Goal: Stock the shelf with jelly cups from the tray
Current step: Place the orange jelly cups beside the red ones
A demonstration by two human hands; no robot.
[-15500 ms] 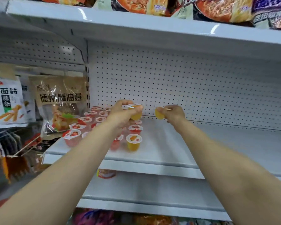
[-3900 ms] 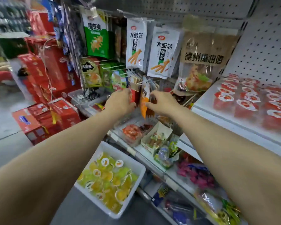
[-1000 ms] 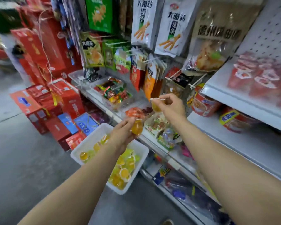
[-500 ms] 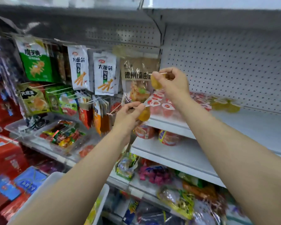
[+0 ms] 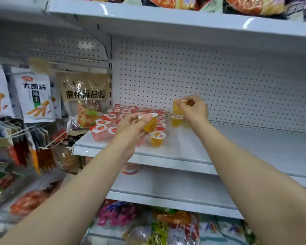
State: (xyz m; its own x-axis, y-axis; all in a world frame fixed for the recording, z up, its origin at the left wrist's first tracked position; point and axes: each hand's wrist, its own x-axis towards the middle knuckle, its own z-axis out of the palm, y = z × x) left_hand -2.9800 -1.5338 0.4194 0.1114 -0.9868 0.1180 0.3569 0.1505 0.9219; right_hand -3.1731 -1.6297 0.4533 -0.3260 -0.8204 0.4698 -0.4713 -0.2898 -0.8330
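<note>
My left hand (image 5: 131,126) grips an orange jelly cup (image 5: 150,123) by its lid edge, just above the white shelf (image 5: 228,149). My right hand (image 5: 193,108) holds a second orange jelly cup (image 5: 176,106) farther back, near the pegboard. Several red jelly cups (image 5: 102,128) stand in rows on the shelf's left part. Beside them stand orange cups: one at the front (image 5: 157,138) and one below my right hand (image 5: 177,119). The tray is out of view.
Right of the cups the shelf runs on bare. A pegboard back wall (image 5: 219,82) rises behind. Noodle packs (image 5: 254,4) lie on the shelf above. Hanging snack bags (image 5: 35,98) fill the left bay. A lower white shelf (image 5: 166,188) sits beneath, with bagged sweets below.
Both hands have risen from the tray on the floor up to the shelf, each carrying an orange jelly cup. The view has swung from the floor to the shelf.
</note>
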